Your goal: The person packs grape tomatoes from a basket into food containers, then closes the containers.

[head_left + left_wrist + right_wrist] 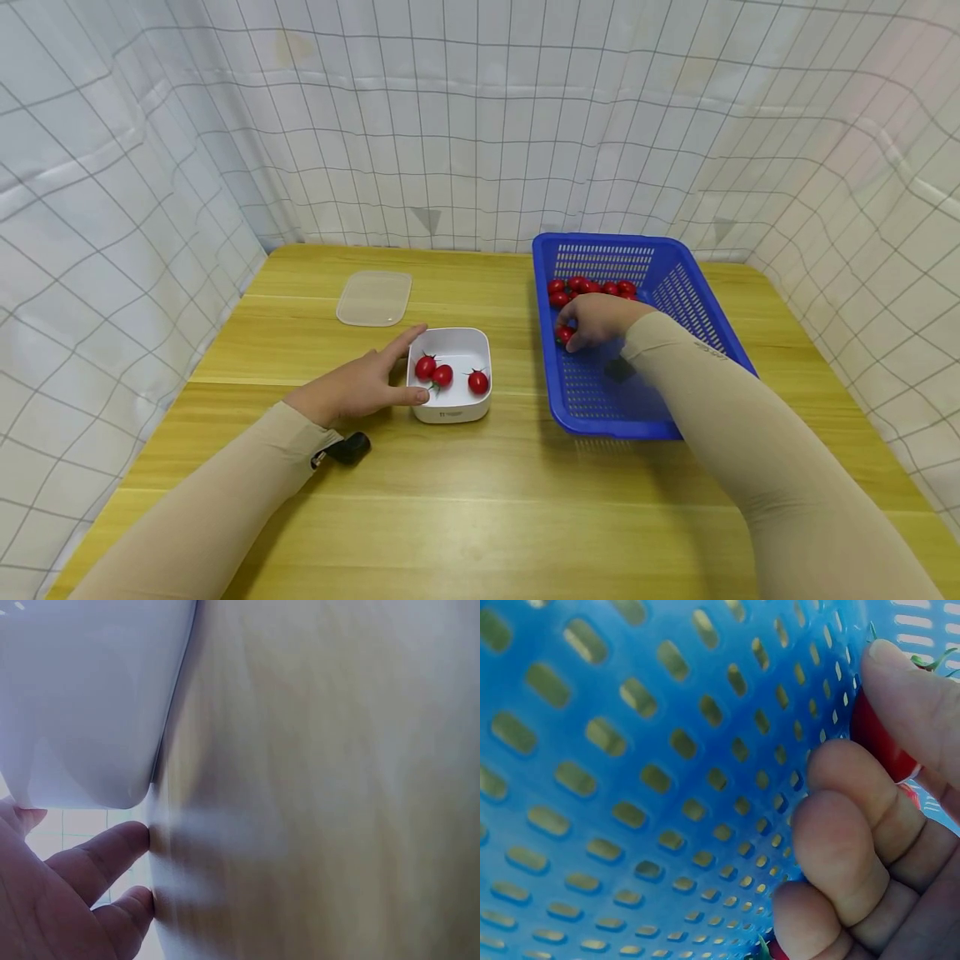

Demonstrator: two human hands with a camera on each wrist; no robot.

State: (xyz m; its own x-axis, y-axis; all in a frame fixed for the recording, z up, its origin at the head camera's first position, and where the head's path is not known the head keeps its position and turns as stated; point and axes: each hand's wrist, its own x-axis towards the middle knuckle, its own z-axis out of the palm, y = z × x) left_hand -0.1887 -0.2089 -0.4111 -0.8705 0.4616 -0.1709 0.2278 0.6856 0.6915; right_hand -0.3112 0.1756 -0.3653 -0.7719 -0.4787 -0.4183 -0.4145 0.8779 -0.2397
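Observation:
My left hand (363, 385) lies at the left side of a small white square box (459, 412), thumb at its near left corner and index finger at the far one. Inside the box sit three cherry tomatoes (442, 377) with green stems. In the left wrist view, fingertips touch the wooden surface beside the box wall (82, 697). Over in the blue plastic basket (555, 392), my right hand (597, 318) pinches a red cherry tomato (881, 739) between thumb and curled fingers. Several more cherry tomatoes (587, 286) are gathered at the basket's far end.
A translucent square lid (375, 298) lies flat on the wooden table (465, 517), behind the left hand. The basket has slotted walls and stands to the right of the box. White grid-patterned curtains (480, 125) enclose the table at the back and sides.

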